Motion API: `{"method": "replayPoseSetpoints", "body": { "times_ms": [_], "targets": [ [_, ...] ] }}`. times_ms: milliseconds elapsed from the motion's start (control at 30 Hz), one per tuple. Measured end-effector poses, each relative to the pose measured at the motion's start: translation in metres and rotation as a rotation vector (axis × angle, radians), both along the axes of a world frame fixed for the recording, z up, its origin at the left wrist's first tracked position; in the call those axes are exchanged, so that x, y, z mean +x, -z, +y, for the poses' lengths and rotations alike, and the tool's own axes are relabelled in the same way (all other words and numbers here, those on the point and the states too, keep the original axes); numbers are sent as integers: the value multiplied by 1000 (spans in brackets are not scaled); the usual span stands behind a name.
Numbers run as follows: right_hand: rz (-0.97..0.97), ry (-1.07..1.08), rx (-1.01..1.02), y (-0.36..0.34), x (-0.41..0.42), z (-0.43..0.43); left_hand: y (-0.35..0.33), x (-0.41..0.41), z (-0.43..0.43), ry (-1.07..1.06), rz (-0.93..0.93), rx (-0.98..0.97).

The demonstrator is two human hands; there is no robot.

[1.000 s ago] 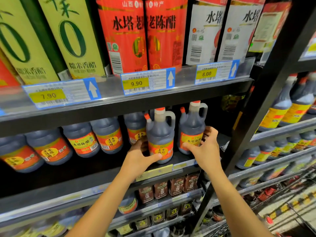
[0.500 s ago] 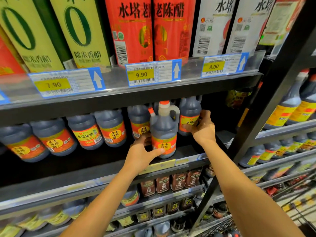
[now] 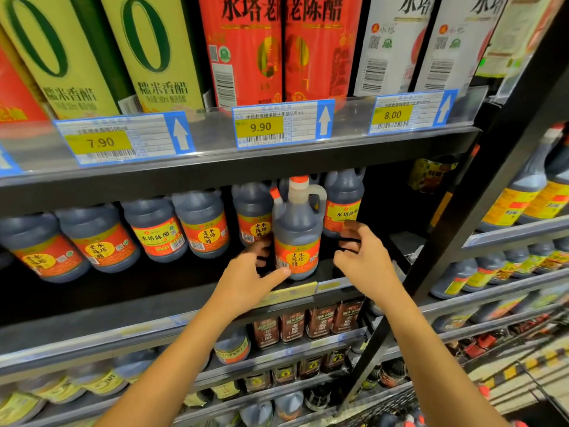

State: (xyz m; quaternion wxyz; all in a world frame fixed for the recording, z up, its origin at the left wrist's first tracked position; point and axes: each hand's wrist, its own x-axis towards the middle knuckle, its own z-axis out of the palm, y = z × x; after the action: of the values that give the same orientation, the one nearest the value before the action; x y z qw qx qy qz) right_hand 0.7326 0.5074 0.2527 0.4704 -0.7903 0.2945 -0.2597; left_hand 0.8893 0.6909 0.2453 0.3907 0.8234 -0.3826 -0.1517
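Observation:
A dark vinegar jug (image 3: 297,229) with an orange cap, a handle and a red-and-yellow label stands upright at the front edge of the middle shelf (image 3: 172,306). My left hand (image 3: 249,278) grips its lower left side, thumb across the front of the label and fingers curled round behind. My right hand (image 3: 363,260) hovers just right of that jug with fingers loosely curled, holding nothing. Behind my right hand a second jug of the same kind (image 3: 343,204) stands further back on the shelf.
More of these jugs (image 3: 154,232) line the back of the shelf to the left. Tall vinegar bottles (image 3: 246,50) and price tags (image 3: 283,123) sit on the shelf above. A black upright post (image 3: 462,241) runs close on the right, with other bottles (image 3: 523,195) beyond it.
My right hand has let go of the right jug, which now stands further back, and has drawn toward me. My left hand keeps its hold on the front jug.

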Motion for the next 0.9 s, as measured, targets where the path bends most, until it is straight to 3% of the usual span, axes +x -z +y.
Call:
{"method": "replayPoseSetpoints", "body": {
  "times_ms": [133, 433, 900],
  "targets": [
    [13, -126, -16, 4, 7, 21, 0, 2, 33, 130, -164, 144],
    [100, 88, -168, 8, 35, 43, 12, 8, 48, 176, -515, 343],
    [39, -139, -48, 8, 17, 12, 13, 5, 47, 133, -507, 366]
  ]
}}
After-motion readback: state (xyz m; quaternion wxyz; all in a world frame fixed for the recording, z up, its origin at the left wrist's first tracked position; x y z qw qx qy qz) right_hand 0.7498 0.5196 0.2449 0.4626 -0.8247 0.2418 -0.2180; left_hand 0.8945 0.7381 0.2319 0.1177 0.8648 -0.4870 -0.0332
